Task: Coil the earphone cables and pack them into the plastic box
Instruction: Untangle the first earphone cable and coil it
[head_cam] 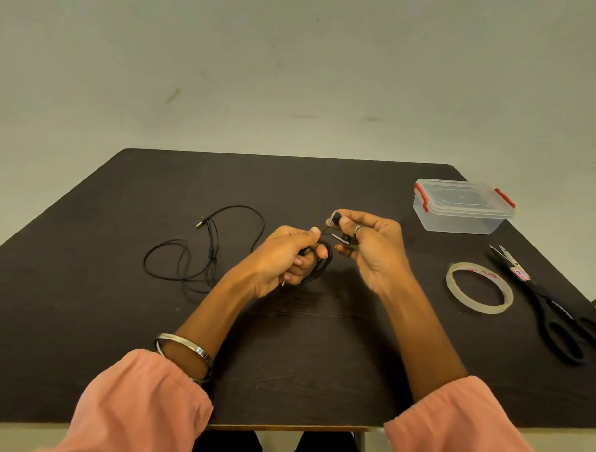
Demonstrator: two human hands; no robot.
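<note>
Earbuds (338,227) are pinched in the right hand (370,248), just right of the coiled cable (317,263) clasped by the left hand (285,259).

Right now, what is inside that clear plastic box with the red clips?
Through the clear lid and walls of the plastic box nothing shows inside; only the dark table shows through. Its red clips are down on the lid.

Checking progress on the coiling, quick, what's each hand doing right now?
Left hand: closed around the coiled earphone cable.
Right hand: pinching the earbud end of that cable.
</note>
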